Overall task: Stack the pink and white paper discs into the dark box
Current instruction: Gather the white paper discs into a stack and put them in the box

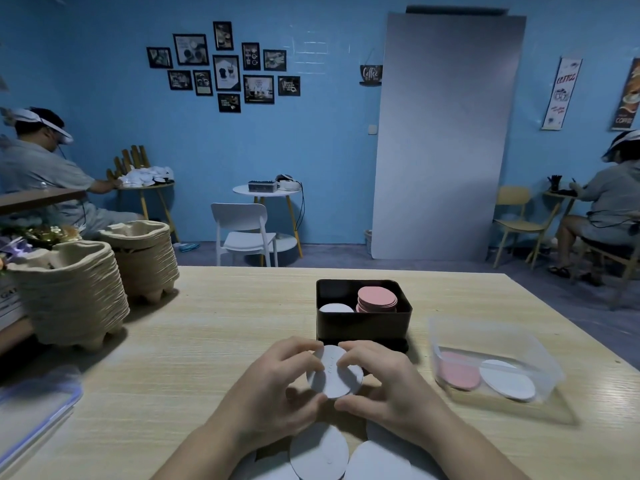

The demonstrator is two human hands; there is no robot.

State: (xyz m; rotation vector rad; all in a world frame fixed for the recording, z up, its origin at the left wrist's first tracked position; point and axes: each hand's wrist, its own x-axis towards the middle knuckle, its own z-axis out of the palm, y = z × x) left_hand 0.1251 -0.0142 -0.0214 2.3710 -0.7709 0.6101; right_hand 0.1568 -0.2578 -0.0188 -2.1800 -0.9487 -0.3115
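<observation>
You hold white discs in both hands, just in front of the dark box.
Your left hand and right hand curl round their rim from either side, above the counter. Inside the box, a pink stack stands right of a lower white pile. Loose discs lie under your wrists.

Dim room, bluish cast. Blue painted wall carries a cluster of black-framed pictures. Tall grey panel stands against it, white hanging coffee poster to its right. Small round white side table sits behind a white plastic chair. Pale yellow chair far right. Grey-purple floor. Light wood-grain surface up front.
</observation>
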